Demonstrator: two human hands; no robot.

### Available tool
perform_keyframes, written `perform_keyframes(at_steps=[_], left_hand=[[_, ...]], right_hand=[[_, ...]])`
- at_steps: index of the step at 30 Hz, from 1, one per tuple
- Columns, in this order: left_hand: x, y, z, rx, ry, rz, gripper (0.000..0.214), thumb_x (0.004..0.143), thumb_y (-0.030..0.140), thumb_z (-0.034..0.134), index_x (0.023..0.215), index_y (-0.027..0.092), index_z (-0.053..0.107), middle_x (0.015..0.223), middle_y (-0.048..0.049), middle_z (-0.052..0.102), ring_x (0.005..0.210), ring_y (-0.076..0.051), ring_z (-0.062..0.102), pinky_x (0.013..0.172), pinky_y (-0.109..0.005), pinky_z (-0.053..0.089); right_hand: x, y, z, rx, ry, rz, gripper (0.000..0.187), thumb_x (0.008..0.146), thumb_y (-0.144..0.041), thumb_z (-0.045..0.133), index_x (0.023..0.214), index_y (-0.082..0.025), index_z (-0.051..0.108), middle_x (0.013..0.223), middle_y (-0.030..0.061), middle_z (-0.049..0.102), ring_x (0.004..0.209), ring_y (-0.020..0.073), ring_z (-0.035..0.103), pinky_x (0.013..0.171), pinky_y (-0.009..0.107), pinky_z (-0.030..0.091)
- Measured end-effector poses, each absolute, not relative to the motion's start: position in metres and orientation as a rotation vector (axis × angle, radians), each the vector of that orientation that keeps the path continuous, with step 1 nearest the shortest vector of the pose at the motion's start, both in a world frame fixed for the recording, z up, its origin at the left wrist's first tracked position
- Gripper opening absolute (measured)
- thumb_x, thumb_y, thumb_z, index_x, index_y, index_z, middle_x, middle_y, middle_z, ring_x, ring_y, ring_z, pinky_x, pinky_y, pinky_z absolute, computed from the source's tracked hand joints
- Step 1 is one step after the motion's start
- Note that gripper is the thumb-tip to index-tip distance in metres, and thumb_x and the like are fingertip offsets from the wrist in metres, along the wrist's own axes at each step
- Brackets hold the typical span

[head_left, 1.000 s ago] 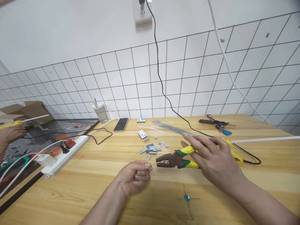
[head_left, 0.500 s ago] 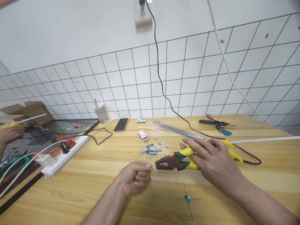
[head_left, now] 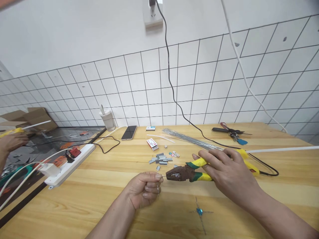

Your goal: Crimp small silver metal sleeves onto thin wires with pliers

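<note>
My left hand (head_left: 144, 189) is closed in a pinch on a thin bent metal wire (head_left: 158, 186) just above the wooden table (head_left: 99, 186). My right hand (head_left: 228, 176) grips the yellow-and-green handles of rusty pliers (head_left: 185, 172). The pliers' jaws are closed and touch the wire's end right beside my left fingertips. A small blue bead with crossed wires (head_left: 198, 211) lies on the table in front of my right wrist. Behind the pliers sit a heap of staple strips (head_left: 160, 159) and a few tiny pieces (head_left: 174, 154).
A bundle of straight wires (head_left: 191, 139), a small red-and-white box (head_left: 152, 143), a phone (head_left: 129, 132), scissors (head_left: 230, 131) and a white cup (head_left: 107, 119) lie farther back. A power strip (head_left: 67, 162) sits at the left. Another person's hand (head_left: 11, 141) works at far left.
The pliers' jaws have closed in slightly toward my left fingertips, and my right hand's fingers have curled tighter on the handles. My left hand has stayed in place.
</note>
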State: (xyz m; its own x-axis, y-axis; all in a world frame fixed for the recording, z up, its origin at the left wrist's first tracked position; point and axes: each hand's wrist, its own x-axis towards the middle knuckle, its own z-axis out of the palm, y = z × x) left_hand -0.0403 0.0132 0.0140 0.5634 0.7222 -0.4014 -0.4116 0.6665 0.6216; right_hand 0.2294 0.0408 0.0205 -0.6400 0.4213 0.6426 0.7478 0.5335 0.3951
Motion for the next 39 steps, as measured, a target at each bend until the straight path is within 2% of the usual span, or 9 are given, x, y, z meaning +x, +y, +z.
perform_keyframes(at_steps=[8, 16, 19, 22, 26, 28, 33, 39], left_hand=[[-0.036, 0.012, 0.012, 0.633, 0.796, 0.883, 0.027, 0.062, 0.017, 0.069, 0.047, 0.012, 0.048, 0.039, 0.0098, 0.025, 0.035, -0.001, 0.012, 0.034, -0.014, 0.009], [-0.031, 0.008, 0.023, 1.035, 1.112, 1.122, 0.027, 0.058, 0.034, 0.073, 0.051, 0.013, 0.058, 0.036, 0.0094, 0.029, 0.037, -0.003, 0.017, 0.039, -0.02, 0.01], [-0.028, 0.005, 0.031, 1.194, 1.177, 1.195, 0.029, 0.057, 0.036, 0.073, 0.047, 0.013, 0.058, 0.041, 0.006, 0.038, 0.041, -0.004, 0.024, 0.041, -0.021, 0.016], [-0.027, 0.004, 0.032, 1.252, 1.202, 1.232, 0.027, 0.058, 0.033, 0.073, 0.047, 0.013, 0.059, 0.048, 0.003, 0.047, 0.045, -0.006, 0.031, 0.044, -0.021, 0.021], [-0.026, 0.006, 0.024, 1.071, 1.148, 1.17, 0.025, 0.059, 0.035, 0.074, 0.055, 0.013, 0.062, 0.039, 0.0085, 0.031, 0.039, -0.003, 0.021, 0.04, -0.02, 0.015], [-0.026, 0.007, 0.021, 0.97, 1.026, 1.144, 0.024, 0.06, 0.034, 0.073, 0.06, 0.012, 0.064, 0.039, 0.0094, 0.028, 0.039, -0.003, 0.019, 0.039, -0.018, 0.013], [-0.029, 0.01, 0.021, 0.737, 0.776, 1.155, 0.029, 0.066, 0.038, 0.069, 0.067, 0.01, 0.066, 0.042, 0.0071, 0.034, 0.039, -0.002, 0.021, 0.038, -0.016, 0.015], [-0.031, 0.015, 0.019, 0.726, 0.874, 1.145, 0.023, 0.066, 0.029, 0.071, 0.069, 0.006, 0.067, 0.043, 0.0055, 0.041, 0.038, -0.001, 0.026, 0.039, -0.015, 0.017]], right_hand=[[0.229, 0.041, 0.022, -0.972, -2.319, -0.826, 0.031, 0.066, 0.004, 0.043, 0.062, -0.021, 0.06, 0.095, 0.003, 0.062, 0.082, 0.019, 0.048, 0.071, 0.035, 0.029], [0.226, 0.035, 0.021, -1.098, -2.386, -0.519, 0.049, 0.049, 0.005, 0.043, 0.075, -0.029, 0.067, 0.088, 0.0009, 0.061, 0.073, 0.0159, 0.049, 0.062, 0.03, 0.029], [0.227, 0.03, 0.024, -1.133, -2.446, -0.322, 0.048, 0.05, 0.004, 0.043, 0.073, -0.031, 0.066, 0.082, -0.0007, 0.06, 0.066, 0.0142, 0.049, 0.057, 0.028, 0.028], [0.228, 0.027, 0.027, -1.173, -2.48, -0.165, 0.043, 0.051, 0.005, 0.042, 0.067, -0.03, 0.063, 0.078, -0.0013, 0.059, 0.067, 0.0146, 0.051, 0.057, 0.027, 0.03], [0.229, 0.026, 0.029, -1.253, -2.49, -0.121, 0.042, 0.053, 0.004, 0.042, 0.068, -0.029, 0.064, 0.081, -0.0002, 0.059, 0.07, 0.016, 0.051, 0.058, 0.027, 0.031], [0.228, 0.026, 0.031, -1.323, -2.539, -0.1, 0.044, 0.055, 0.004, 0.041, 0.072, -0.028, 0.065, 0.085, 0.0013, 0.059, 0.074, 0.0171, 0.052, 0.059, 0.028, 0.031], [0.222, 0.026, 0.033, -1.443, -2.623, -0.05, 0.05, 0.059, 0.006, 0.037, 0.082, -0.028, 0.067, 0.095, 0.0042, 0.059, 0.08, 0.0186, 0.053, 0.064, 0.03, 0.032], [0.223, 0.032, 0.022, -1.429, -2.54, -0.056, 0.053, 0.057, 0.004, 0.039, 0.089, -0.027, 0.067, 0.107, 0.0057, 0.058, 0.091, 0.0236, 0.053, 0.07, 0.034, 0.036]])
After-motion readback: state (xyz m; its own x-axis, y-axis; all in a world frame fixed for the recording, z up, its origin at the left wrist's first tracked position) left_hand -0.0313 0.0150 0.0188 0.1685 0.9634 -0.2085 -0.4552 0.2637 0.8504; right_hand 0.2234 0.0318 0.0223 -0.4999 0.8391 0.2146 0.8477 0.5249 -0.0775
